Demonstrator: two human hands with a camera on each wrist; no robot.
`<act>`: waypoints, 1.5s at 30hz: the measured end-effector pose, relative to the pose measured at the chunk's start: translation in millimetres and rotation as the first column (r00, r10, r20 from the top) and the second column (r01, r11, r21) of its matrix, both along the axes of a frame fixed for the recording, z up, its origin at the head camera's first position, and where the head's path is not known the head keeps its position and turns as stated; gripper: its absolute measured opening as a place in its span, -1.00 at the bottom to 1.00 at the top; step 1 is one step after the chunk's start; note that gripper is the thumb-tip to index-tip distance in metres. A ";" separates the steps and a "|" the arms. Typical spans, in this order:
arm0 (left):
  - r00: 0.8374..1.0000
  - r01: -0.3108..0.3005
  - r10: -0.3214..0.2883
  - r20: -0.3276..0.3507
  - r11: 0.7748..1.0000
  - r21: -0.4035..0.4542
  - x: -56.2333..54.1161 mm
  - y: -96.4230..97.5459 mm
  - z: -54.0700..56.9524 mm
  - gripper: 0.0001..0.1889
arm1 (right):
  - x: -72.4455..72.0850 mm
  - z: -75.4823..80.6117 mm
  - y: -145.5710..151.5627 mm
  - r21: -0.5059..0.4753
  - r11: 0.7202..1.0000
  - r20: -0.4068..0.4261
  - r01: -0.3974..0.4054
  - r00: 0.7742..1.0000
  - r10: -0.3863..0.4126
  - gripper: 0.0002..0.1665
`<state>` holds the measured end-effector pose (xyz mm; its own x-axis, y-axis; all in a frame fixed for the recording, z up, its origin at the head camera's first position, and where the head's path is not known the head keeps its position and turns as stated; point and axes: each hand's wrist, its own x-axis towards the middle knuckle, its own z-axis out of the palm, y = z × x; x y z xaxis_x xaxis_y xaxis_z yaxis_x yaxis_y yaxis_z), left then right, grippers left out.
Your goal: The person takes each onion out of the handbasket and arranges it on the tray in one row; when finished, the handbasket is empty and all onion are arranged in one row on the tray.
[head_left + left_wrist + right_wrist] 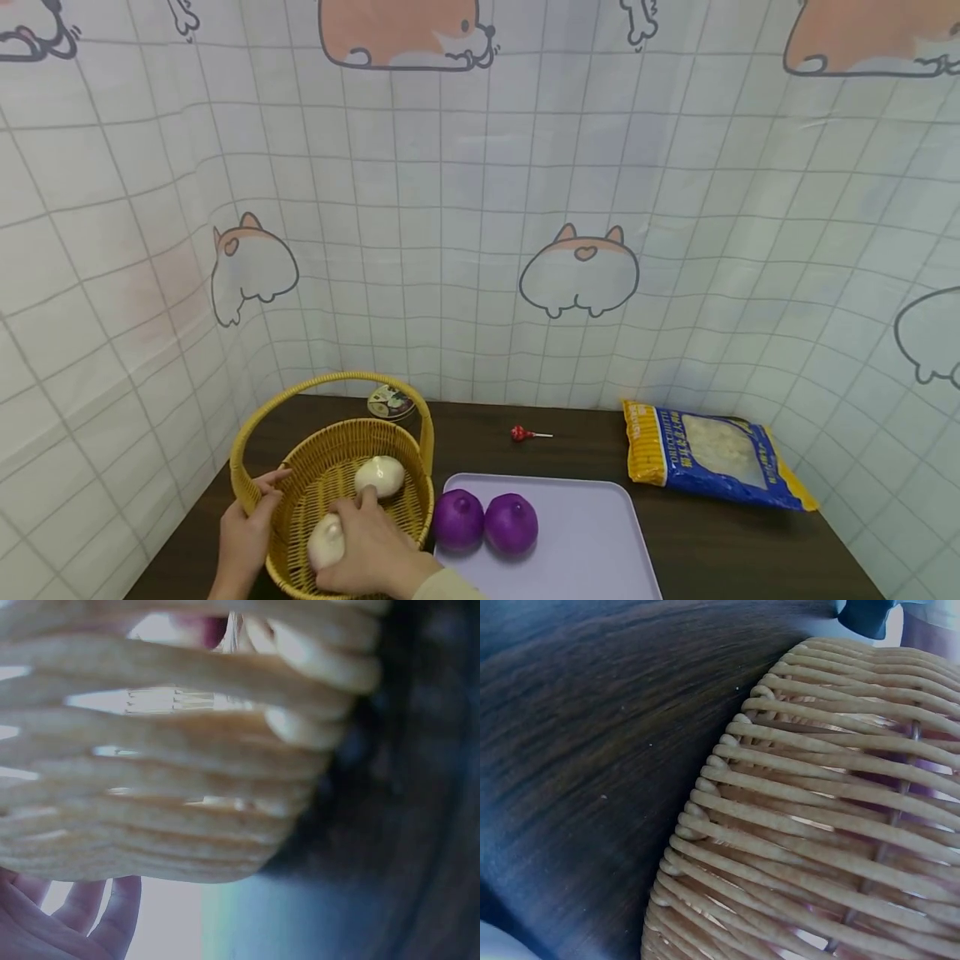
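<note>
The right hand (pixel 367 540) reaches down into a yellow wicker basket (pixel 416 508) and holds a white bulb (pixel 325 543), with fingers and thumb curved about it. The bulb lies at the basket's near left part, on the left side of the hand, partly covered by the fingers and thumb. Its small nub faces upward; the visible part looks longer from front to back than across, though with so much covered its true long axis cannot be told.

A second white bulb (pixel 379 477) sits farther back in the basket, just beyond the right hand's fingertips. It is slightly oval, its longer axis running roughly left to right.

The left hand (pixel 247 529) grips the basket's left rim by the foot of the handle (pixel 345 377), thumb and fingers apart about the edge. The basket's mouth faces up, and the handle arches across from left to right.

Right of the basket, two purple round things (pixel 512 525) sit side by side on a lavender tray (pixel 592 542). Behind them on the worktop (pixel 577 454) lies a red lollipop (pixel 519 433), its stick pointing right.
</note>
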<state>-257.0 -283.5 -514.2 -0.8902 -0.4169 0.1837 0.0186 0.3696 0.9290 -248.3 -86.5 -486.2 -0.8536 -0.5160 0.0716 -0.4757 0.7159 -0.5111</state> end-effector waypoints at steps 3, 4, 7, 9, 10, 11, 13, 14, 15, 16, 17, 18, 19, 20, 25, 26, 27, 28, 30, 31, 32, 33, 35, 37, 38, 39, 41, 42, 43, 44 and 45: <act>1.000 0.006 -0.007 0.021 1.000 0.008 3.0 -1.0 -1.6 -0.71 | 1.4 -1.6 1.3 -0.011 1.000 -0.025 -0.014 1.000 0.014 -0.09; 1.000 0.005 -0.005 0.024 1.000 0.011 3.6 -1.1 -2.1 -0.71 | 1.5 -1.8 2.0 -0.010 1.000 -0.036 -0.023 0.999 0.023 -0.09; 1.000 0.007 -0.007 0.021 1.000 0.010 4.3 -0.8 -3.5 -0.70 | 2.1 -1.4 6.2 0.019 0.999 -0.075 -0.050 0.996 0.051 -0.11; 1.000 0.007 -0.007 0.009 1.000 0.002 3.5 0.0 -3.8 -0.70 | 2.7 0.6 10.1 0.026 0.998 -0.098 -0.061 0.993 0.063 -0.12; 1.000 0.006 -0.006 0.004 1.000 0.001 2.9 0.5 -3.8 -0.70 | 3.1 1.8 12.5 0.020 0.998 -0.101 -0.063 0.993 0.065 -0.12; 1.000 0.005 -0.005 -0.001 1.000 -0.005 2.2 1.1 -3.9 -0.71 | 3.8 3.1 15.1 0.011 0.998 -0.109 -0.064 0.992 0.065 -0.12; 1.000 -0.001 0.001 -0.009 1.000 -0.013 0.9 2.3 -3.8 -0.73 | 6.0 6.0 20.5 -0.025 0.998 -0.104 -0.056 0.993 0.053 -0.12; 1.000 -0.001 0.000 -0.017 1.000 -0.015 0.3 2.7 -3.7 -0.74 | 7.3 7.4 23.6 -0.044 0.998 -0.105 -0.053 0.993 0.048 -0.12; 1.000 0.003 -0.003 -0.021 1.000 -0.014 0.0 2.9 -3.7 -0.74 | 8.7 8.9 26.6 -0.063 0.997 -0.103 -0.048 0.994 0.042 -0.12; 1.000 0.006 -0.006 -0.022 1.000 -0.013 0.0 3.1 -3.6 -0.75 | 9.9 9.9 29.6 -0.086 0.995 -0.098 -0.040 0.995 0.032 -0.12; 1.000 0.010 -0.010 -0.021 1.000 -0.017 0.1 2.6 -3.5 -0.74 | 11.1 11.1 32.5 -0.107 0.994 -0.096 -0.033 0.995 0.022 -0.12; 1.000 0.011 -0.012 -0.015 1.000 -0.017 0.5 1.8 -3.4 -0.74 | 12.3 12.2 35.3 -0.129 0.991 -0.090 -0.023 0.996 0.012 -0.12; 1.000 0.015 -0.015 -0.007 1.000 -0.017 1.3 0.6 -3.3 -0.73 | 13.0 13.1 37.8 -0.151 0.988 -0.088 -0.018 0.996 0.005 -0.12; 1.000 0.019 -0.019 0.003 1.000 -0.018 2.1 -1.0 -3.5 -0.70 | 13.5 14.0 40.1 -0.173 0.985 -0.084 -0.017 0.996 0.002 -0.13; 0.998 0.033 -0.032 0.048 0.999 -0.016 5.4 -7.2 -3.8 -0.63 | 14.3 17.1 51.6 -0.211 0.977 -0.101 -0.010 0.995 -0.011 -0.16; 0.998 0.036 -0.035 0.047 0.999 -0.014 5.5 -7.4 -3.7 -0.63 | 14.4 17.5 54.4 -0.211 0.977 -0.103 -0.002 0.995 -0.020 -0.15; 0.998 0.039 -0.038 0.045 0.999 -0.013 5.5 -7.3 -3.6 -0.63 | 14.3 17.7 57.2 -0.218 0.976 -0.101 0.008 0.994 -0.030 -0.14; 0.998 0.040 -0.039 0.042 0.999 -0.011 5.3 -7.0 -3.5 -0.65 | 14.4 17.9 60.1 -0.230 0.973 -0.097 0.018 0.994 -0.042 -0.13; 0.999 0.037 -0.036 0.029 0.999 -0.011 4.2 -5.5 -2.8 -0.66 | 14.6 18.6 66.4 -0.266 0.963 -0.095 0.036 0.994 -0.063 -0.11; 0.999 0.029 -0.029 0.023 0.999 -0.016 3.1 -4.5 -2.7 -0.67 | 15.1 18.9 69.8 -0.293 0.955 -0.089 0.039 0.994 -0.068 -0.11; 1.000 0.024 -0.024 0.015 1.000 -0.020 1.9 -3.6 -2.6 -0.68 | 15.7 18.9 73.2 -0.322 0.946 -0.082 0.040 0.994 -0.070 -0.12; 1.000 0.019 -0.019 0.011 0.999 -0.027 0.9 -3.0 -2.7 -0.69 | 16.7 19.0 76.3 -0.353 0.935 -0.074 0.039 0.995 -0.069 -0.14; 1.000 0.010 -0.010 -0.001 0.999 -0.033 -1.2 -1.4 -2.6 -0.71 | 19.1 19.2 82.5 -0.399 0.916 -0.066 0.036 0.995 -0.068 -0.17; 1.000 0.009 -0.009 -0.002 0.999 -0.039 -2.0 -1.1 -3.0 -0.72 | 21.5 18.5 88.6 -0.436 0.899 -0.047 0.040 0.997 -0.067 -0.21; 1.000 0.012 -0.012 -0.004 0.999 -0.040 -1.9 -1.2 -2.7 -0.71 | 22.7 17.8 91.4 -0.447 0.893 -0.042 0.046 0.997 -0.072 -0.22; 1.000 0.013 -0.013 0.001 0.999 -0.045 -1.5 -1.4 -2.3 -0.71 | 24.0 17.4 94.2 -0.452 0.890 -0.041 0.052 0.996 -0.079 -0.23; 1.000 0.010 -0.010 0.003 0.999 -0.043 -0.5 -2.2 -1.4 -0.72 | 25.7 15.7 100.2 -0.451 0.890 -0.042 0.063 0.995 -0.092 -0.23; 1.000 0.007 -0.007 0.003 0.999 -0.042 0.0 -2.6 -0.8 -0.72 | 26.8 15.1 103.4 -0.450 0.891 -0.042 0.068 0.994 -0.097 -0.22; 1.000 0.009 -0.009 0.003 0.999 -0.043 -0.2 -1.7 -0.8 -0.72 | 27.7 13.5 107.8 -0.449 0.890 -0.047 0.074 0.993 -0.106 -0.22; 1.000 0.009 -0.009 0.003 0.999 -0.042 -0.5 -0.8 -0.8 -0.72 | 28.4 12.0 112.3 -0.447 0.891 -0.059 0.077 0.992 -0.115 -0.22; 1.000 0.012 -0.012 0.004 0.999 -0.042 -0.9 0.0 -1.2 -0.72 | 28.9 10.2 116.9 -0.445 0.892 -0.068 0.080 0.990 -0.123 -0.22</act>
